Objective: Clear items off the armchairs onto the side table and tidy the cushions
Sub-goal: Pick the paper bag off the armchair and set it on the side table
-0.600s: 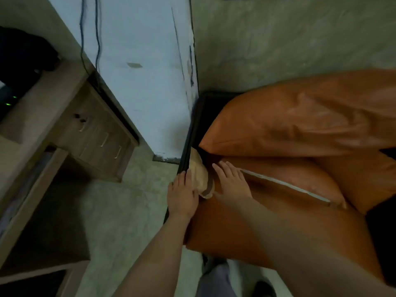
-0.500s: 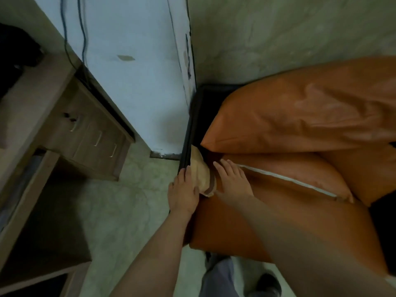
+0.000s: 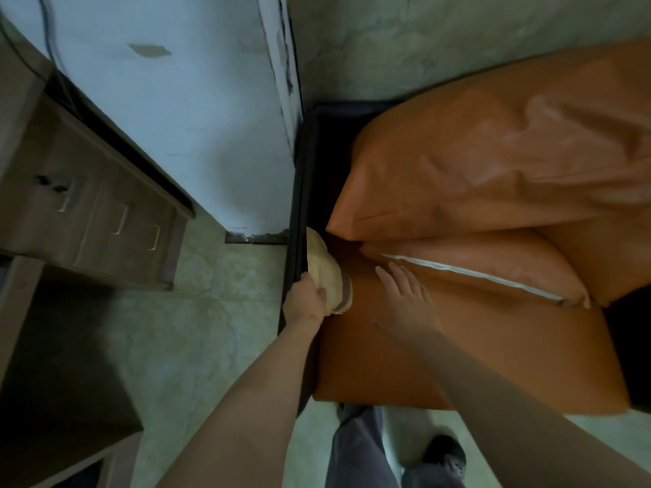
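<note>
A pale cream, soft-looking item (image 3: 326, 272) — a folded cloth or a cap, which one I cannot tell — sits wedged at the near-left edge of the orange seat cushion (image 3: 458, 361), against the dark armrest frame (image 3: 299, 191) of the armchair. The left hand (image 3: 305, 300) is closed around its near end, fingers curled into the fabric, and the rest of the item stretches away beyond the knuckles along the frame. The right hand (image 3: 405, 294) lies just to the right of it, apart from it, fingers spread flat and palm down on the seat cushion, holding nothing. Just past the right hand's fingertips lies a smaller orange cushion (image 3: 486, 265) with a white zip line (image 3: 468, 274) running across it, angling away to the right. Beyond that, farther from both hands, a large orange back cushion (image 3: 493, 163) leans over the smaller one, its near-left corner pointing down toward the cream item. To the left of the left hand, across a strip of pale green floor (image 3: 218, 311), stands a wooden desk with drawers (image 3: 105, 213). Below the forearms, a grey trouser leg (image 3: 355, 449) and a dark shoe (image 3: 445, 456) show on the floor.
</note>
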{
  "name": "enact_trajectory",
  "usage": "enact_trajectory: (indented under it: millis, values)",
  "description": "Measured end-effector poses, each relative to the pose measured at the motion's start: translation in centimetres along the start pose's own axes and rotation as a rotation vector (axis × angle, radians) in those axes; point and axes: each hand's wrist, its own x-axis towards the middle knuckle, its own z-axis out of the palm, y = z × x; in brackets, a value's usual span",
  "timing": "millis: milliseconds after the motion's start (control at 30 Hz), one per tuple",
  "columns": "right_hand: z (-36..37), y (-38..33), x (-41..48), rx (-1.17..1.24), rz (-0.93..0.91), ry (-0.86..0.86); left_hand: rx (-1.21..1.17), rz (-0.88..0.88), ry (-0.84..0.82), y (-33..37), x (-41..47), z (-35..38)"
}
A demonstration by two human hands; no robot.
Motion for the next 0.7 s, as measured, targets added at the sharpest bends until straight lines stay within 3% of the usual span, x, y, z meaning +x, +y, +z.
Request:
enact_trajectory:
  millis: [367,700]
  values:
    - [-2.6,1.9,-2.8,0.032,0.020,0.099,0.097,0.278,-0.053,-1.0,-4.0,0.3]
    - [-4.8,7.5,-11.3,0.005,0.005,0.223,0.322,0.552,-0.056,6.0,-11.8,-0.5]
